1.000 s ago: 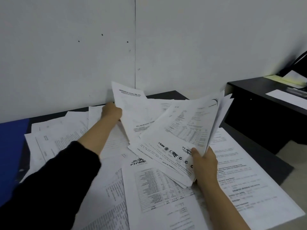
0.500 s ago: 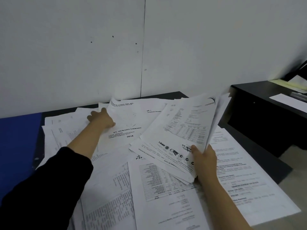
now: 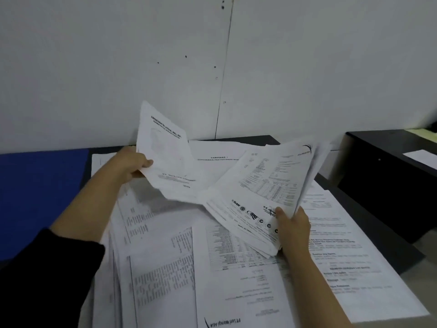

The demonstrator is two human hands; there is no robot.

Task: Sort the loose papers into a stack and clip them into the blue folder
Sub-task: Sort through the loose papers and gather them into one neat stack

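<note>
My right hand (image 3: 292, 227) grips a fanned stack of printed papers (image 3: 264, 190) by its near corner, raised off the table. My left hand (image 3: 131, 164) pinches the edge of a single title sheet (image 3: 165, 157), which is lifted and curls upward toward the wall. Its lower end reaches toward the held stack. Many loose papers (image 3: 175, 268) lie scattered flat over the dark table beneath both hands. The blue folder (image 3: 40, 197) lies flat at the left, partly under my dark sleeve.
A white wall rises right behind the table. A second dark desk (image 3: 387, 176) with a few sheets stands to the right, across a narrow gap. The table's dark right edge (image 3: 369, 223) shows beside the papers.
My left hand was pressing a sheet flat on the pile; it has now gripped that sheet and lifted it up. My right hand still holds the stack in about the same place.
</note>
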